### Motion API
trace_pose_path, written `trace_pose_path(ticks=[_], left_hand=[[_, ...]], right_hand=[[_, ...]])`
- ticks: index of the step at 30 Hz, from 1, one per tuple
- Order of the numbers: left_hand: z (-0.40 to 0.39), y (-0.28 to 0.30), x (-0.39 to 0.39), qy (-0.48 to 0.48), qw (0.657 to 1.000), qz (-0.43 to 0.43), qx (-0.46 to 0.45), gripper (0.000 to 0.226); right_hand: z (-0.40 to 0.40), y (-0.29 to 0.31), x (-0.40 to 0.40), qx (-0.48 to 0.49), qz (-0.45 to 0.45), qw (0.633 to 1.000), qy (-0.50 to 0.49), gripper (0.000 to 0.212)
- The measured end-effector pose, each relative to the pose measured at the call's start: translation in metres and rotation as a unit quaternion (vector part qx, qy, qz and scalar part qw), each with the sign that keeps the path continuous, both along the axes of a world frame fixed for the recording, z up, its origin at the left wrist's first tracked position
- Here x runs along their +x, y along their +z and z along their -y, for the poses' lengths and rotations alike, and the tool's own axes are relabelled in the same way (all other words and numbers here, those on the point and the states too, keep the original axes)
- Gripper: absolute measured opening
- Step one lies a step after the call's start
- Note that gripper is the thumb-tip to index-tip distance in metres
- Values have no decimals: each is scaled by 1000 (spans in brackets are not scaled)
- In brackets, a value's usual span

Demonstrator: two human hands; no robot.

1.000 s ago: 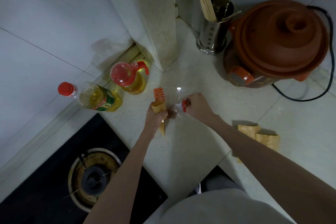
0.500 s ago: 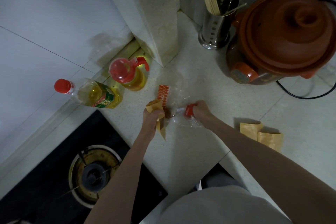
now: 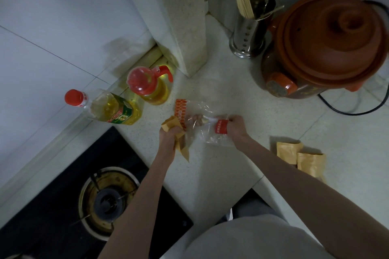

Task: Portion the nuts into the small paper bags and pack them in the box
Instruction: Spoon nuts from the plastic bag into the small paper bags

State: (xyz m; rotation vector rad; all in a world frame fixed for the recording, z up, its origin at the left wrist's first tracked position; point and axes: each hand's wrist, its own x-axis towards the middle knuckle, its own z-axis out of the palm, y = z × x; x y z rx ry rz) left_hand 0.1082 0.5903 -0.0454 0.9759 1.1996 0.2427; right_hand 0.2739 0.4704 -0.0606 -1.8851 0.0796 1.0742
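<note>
My left hand [image 3: 170, 135] grips a small brown paper bag [image 3: 182, 147], its mouth up beside the orange edge of a clear plastic nut bag [image 3: 202, 116]. My right hand [image 3: 236, 127] pinches the other, red-labelled end of that plastic bag and holds it tilted toward the paper bag. A few pale nuts [image 3: 197, 119] show inside the plastic between my hands. Two more small brown paper bags [image 3: 289, 150] [image 3: 310, 164] lie flat on the counter to the right. No box is in view.
Two oil bottles [image 3: 117, 111] [image 3: 151, 86] stand at the left by the wall. A gas hob [image 3: 105, 197] lies at the lower left. A steel chopstick holder [image 3: 250, 29] and a brown clay cooker [image 3: 328, 44] with its black cord stand at the back right.
My right hand has pulled the red end of the plastic bag to the right, stretching the bag out. The left hand still holds the paper bag in about the same place.
</note>
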Motion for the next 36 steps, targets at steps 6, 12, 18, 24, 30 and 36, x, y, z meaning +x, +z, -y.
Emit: trace_pose_path(ticks=[6, 12, 18, 24, 30, 36], left_hand=[[-4, 4, -12, 8, 1000, 14, 11, 27], [-7, 11, -14, -11, 999, -14, 31, 11], [-8, 24, -13, -17, 997, -56, 42, 46], [2, 59, 6, -36, 969, -82, 228, 63], [12, 128, 34, -92, 920, -30, 379, 57], [30, 195, 47, -123, 869, 21, 478, 57]], right_hand=[[22, 7, 15, 11, -10, 996, -87, 23], [55, 23, 32, 50, -4, 988, -147, 18], [86, 35, 48, 40, 0, 979, -199, 21], [91, 88, 57, 94, 28, 978, -185, 19], [74, 190, 55, 202, 63, 973, -97, 15], [70, 289, 35, 265, 102, 958, -31, 16]])
